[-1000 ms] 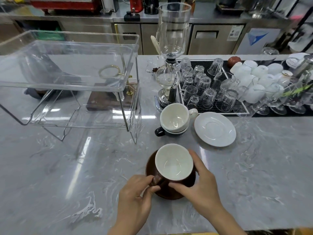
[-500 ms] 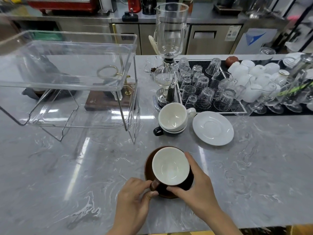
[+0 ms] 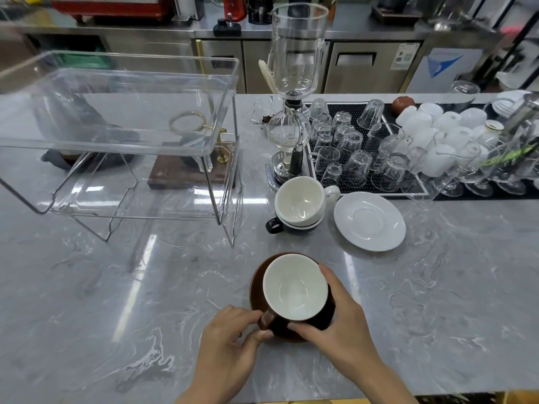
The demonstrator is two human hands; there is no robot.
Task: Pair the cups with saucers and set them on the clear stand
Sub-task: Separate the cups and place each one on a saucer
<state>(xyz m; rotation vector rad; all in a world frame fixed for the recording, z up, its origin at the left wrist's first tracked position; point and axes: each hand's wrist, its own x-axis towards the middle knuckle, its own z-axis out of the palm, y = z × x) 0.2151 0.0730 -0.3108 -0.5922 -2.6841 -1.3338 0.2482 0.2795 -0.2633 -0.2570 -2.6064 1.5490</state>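
Brown saucer (image 3: 256, 290) mostly hidden under brown cup (image 3: 294, 290), cup empty. Left hand (image 3: 230, 342) pinches cup handle; right hand (image 3: 341, 322) grips cup side. Beyond cup: clear stand (image 3: 116, 135), bare.

Brown saucer (image 3: 256, 284) mostly hidden under brown cup (image 3: 294, 290), forearms cut by bottom edge; far-right glassware (image 3: 513, 158) blurred

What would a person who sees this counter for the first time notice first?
Nearest the viewer, the left hand pinches the handle of a brown cup with a white inside, while the right hand holds its side; it sits on a brown saucer. Left behind it stands the large clear plastic stand. Right behind it, stacked white cups rest beside an empty white saucer.
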